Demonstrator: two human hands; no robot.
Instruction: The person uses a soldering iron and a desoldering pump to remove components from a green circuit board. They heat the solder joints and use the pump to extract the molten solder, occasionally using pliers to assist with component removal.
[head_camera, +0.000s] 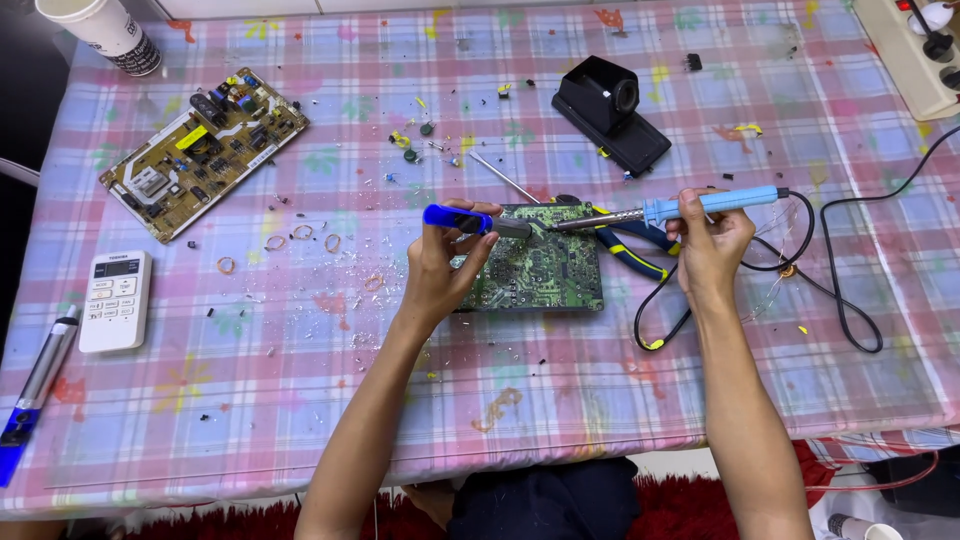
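Fingers (455, 232) around blue tool (458, 218), pliers (632, 250) beside green board (535, 272).

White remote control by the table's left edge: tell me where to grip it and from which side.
Grip the white remote control across its long side edges around mid-body, coming from above. It lies flat, buttons up, on the checked tablecloth, so only its narrow sides give fingers purchase. Both sides look free; the silver-and-blue tool lies apart to its left. Probably an easy pinch.

green board (540, 270) | light-blue iron (700, 206) | blue tool (458, 218) | pastel plaid cloth (600, 380)
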